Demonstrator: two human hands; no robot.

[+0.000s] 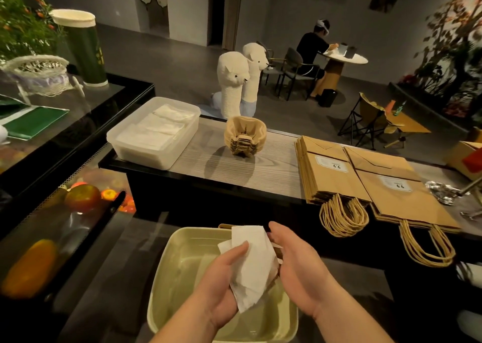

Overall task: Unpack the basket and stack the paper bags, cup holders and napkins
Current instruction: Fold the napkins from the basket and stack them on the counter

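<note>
Grip is shared: our left hand (224, 277) curls its fingers and thumb round a crumpled bunch of white napkins (254, 264), and our right hand (297, 267) cups the bunch from the other side, thumb on its top edge; something brown shows between the bunch and the right fingers, but we cannot tell what it is. Directly below the grip sits the cream basket (161, 264). Ahead of the grip the dark front of the counter (221, 165) rises between our hands and its wooden top. Up there, ahead and to the left of the grip, a clear box (146, 154) holds flat napkins; straight ahead stands a stack of cup holders (245, 136); ahead and to the right lie two piles of paper bags (331, 170), side by side, their cord handles hanging over the near edge. Beyond the cup holders stand two white alpaca figures (232, 81). Left of the grip a glass case (78, 199) shows fruit; far behind, a person (311, 53) sits at a round table.
</note>
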